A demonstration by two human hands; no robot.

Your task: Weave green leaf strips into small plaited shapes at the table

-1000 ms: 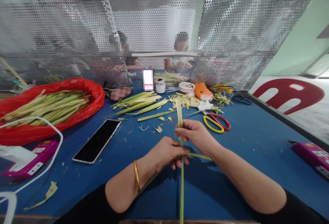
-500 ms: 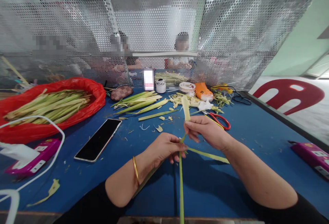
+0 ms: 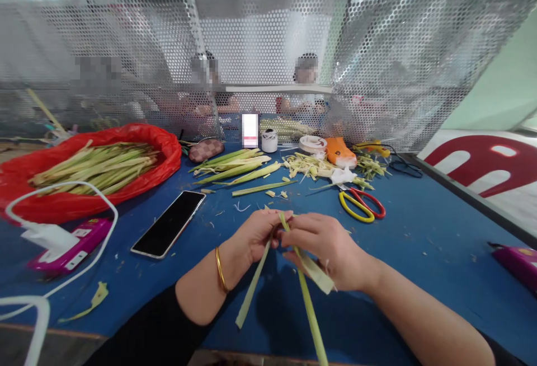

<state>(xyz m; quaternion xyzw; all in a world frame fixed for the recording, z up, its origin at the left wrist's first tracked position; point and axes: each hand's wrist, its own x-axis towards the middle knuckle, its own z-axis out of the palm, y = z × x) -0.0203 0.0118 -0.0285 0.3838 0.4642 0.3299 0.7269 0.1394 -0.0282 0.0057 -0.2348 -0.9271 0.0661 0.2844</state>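
Note:
Over the blue table, my left hand (image 3: 260, 235) pinches pale green leaf strips where they cross. A shorter leaf strip (image 3: 253, 289) hangs down from it toward the lower left. My right hand (image 3: 331, 243) is close beside it, fingers curled around the strips at the same crossing. A folded flat leaf end (image 3: 318, 276) sticks out below the right fingers. One long leaf strip (image 3: 311, 315) runs from the hands down past the table's front edge. The fingers hide the crossing itself in part.
Scissors (image 3: 361, 206) with red and yellow handles lie beyond my right hand. Farther back are leaf bundles (image 3: 239, 165), scraps (image 3: 308, 165) and a tape roll (image 3: 312, 143). Leftward are a phone (image 3: 170, 224), a red bag (image 3: 170, 159) of leaves and a power strip (image 3: 90, 238).
My right hand has come down and turned over, bringing the upright leaf end down toward me. The strip that pointed right is now behind my hands or moved; the view has shifted slightly.

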